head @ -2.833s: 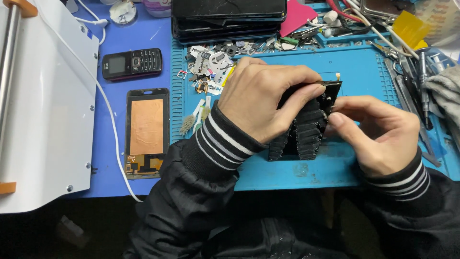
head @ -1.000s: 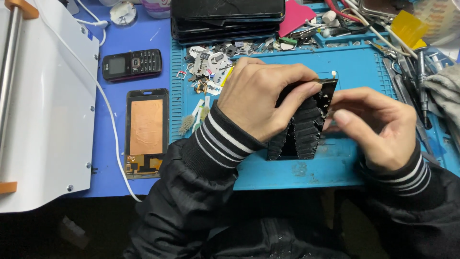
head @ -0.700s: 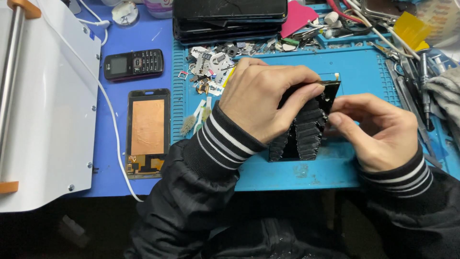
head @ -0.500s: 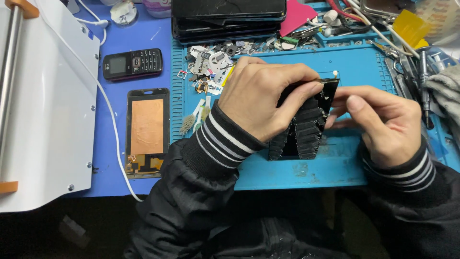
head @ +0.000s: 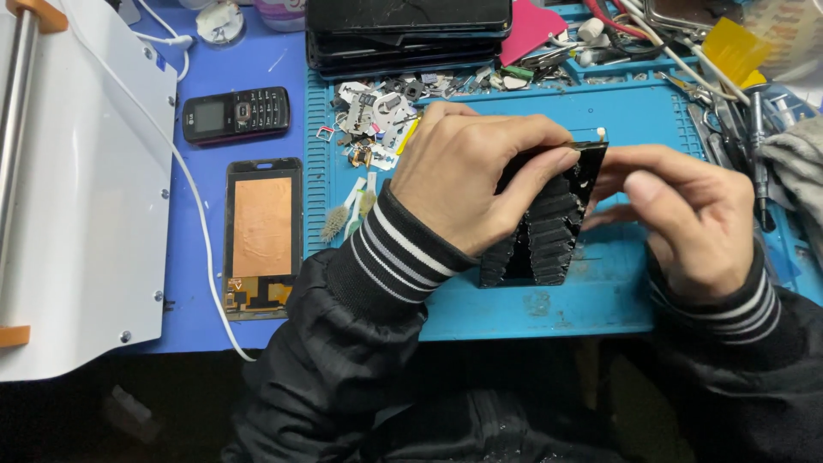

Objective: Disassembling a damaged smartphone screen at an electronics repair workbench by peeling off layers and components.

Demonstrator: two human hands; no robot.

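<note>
My left hand point(head: 471, 176) grips a black phone panel point(head: 549, 223) whose back is covered in ridged black strips, holding it tilted up on its lower edge over the blue work mat point(head: 600, 300). My right hand point(head: 686, 214) is at the panel's right edge, fingers curled against its top right corner. Both sleeves are black with striped cuffs. The front of the panel is hidden from me.
A copper-backed screen panel point(head: 262, 236) and a small black keypad phone point(head: 236, 114) lie on the blue table at left, beside a white machine point(head: 69, 197) with a cable. Loose small parts point(head: 377, 111), stacked dark phones point(head: 407, 30), tools and a grey cloth point(head: 797, 163) ring the mat.
My right hand has shifted slightly along the panel's right edge, its fingers repositioned near the top corner. My left hand and the panel stay almost still.
</note>
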